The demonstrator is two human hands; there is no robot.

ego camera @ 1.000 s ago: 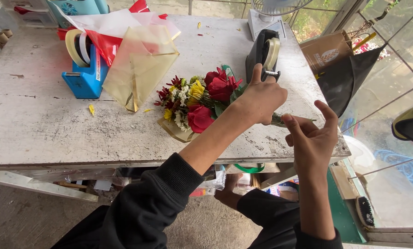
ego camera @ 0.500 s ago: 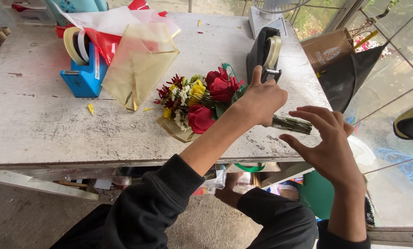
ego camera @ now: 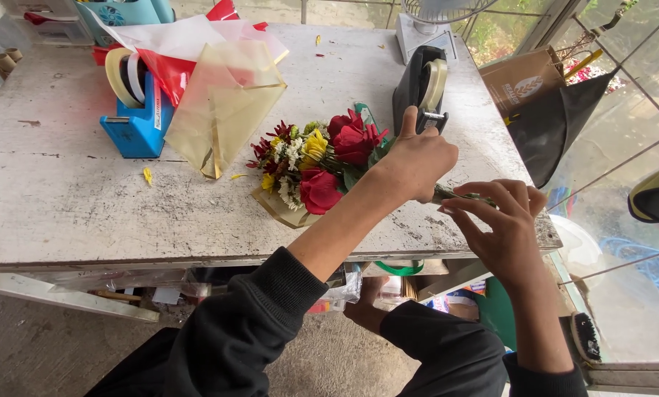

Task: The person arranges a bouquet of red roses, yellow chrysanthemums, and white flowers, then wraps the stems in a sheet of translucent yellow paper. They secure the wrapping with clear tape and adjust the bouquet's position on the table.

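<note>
Black long sleeves with ribbed cuffs, pushed up the forearms, rise from the frame's lower centre; left hand (ego camera: 416, 160) and right hand (ego camera: 504, 229) are bare, without rings.

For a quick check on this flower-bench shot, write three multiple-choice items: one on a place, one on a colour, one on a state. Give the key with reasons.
1. Where does the black tape dispenser stand?
A. On the floor
B. On the table, just beyond the left hand
C. Inside the black bag

2. What colour is the other tape dispenser, at the far left of the table?
A. Blue
B. Green
C. White

3. How is the left hand placed?
A. Lifted clear of everything
B. Flat on bare table
C. Closed around the stems of the bouquet

Key:
1 B, it sits on the worn white table right behind the left hand's knuckles.
2 A, its body is bright blue.
3 C, its fingers wrap the stems while the right hand touches the stem ends.
</note>
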